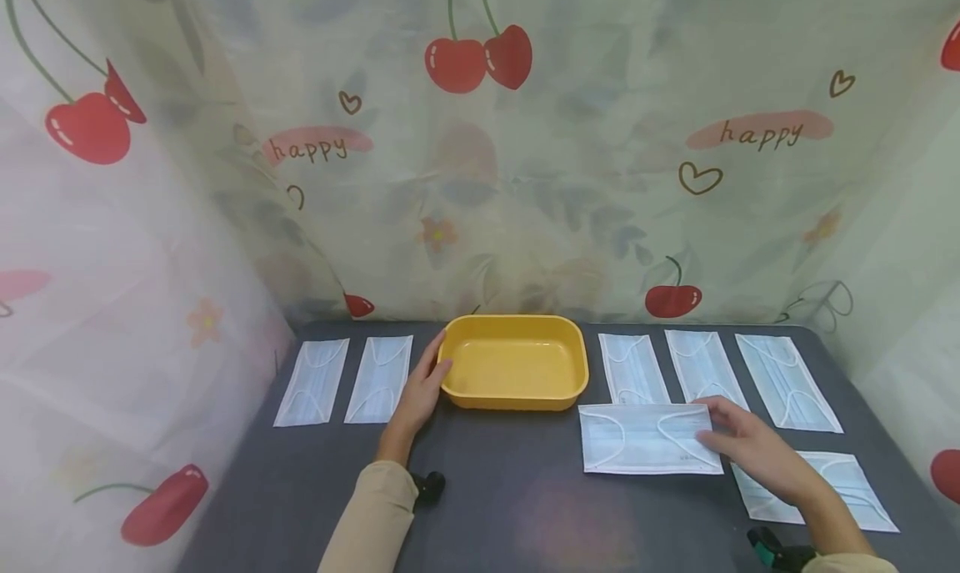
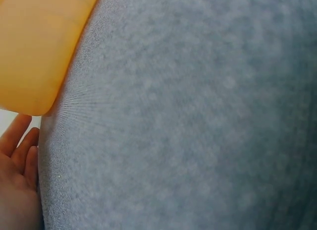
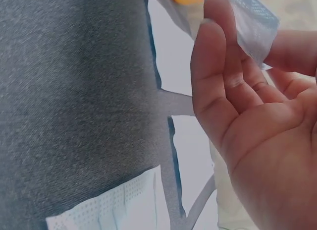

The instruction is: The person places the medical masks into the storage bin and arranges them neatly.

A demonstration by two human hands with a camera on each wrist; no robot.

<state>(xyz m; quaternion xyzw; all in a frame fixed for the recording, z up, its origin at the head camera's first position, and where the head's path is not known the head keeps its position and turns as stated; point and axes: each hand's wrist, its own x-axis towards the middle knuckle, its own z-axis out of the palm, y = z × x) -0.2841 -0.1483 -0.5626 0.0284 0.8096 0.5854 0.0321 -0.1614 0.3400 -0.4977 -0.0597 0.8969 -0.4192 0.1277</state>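
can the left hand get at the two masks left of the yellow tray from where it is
Probably yes. The left hand rests against the yellow tray, and the nearer of the two masks lies flat right beside it on the table, with nothing between.

Grey desk (image 1: 495, 498) with a yellow tray (image 1: 513, 363) and face masks laid flat.

The tray sits at the back middle of the desk. Two masks (image 1: 345, 381) lie side by side left of it, and three masks (image 1: 712, 377) lie in a row right of it. One mask (image 1: 648, 439) lies crosswise in front of that row, and another mask (image 1: 847, 494) lies nearer the right front edge.
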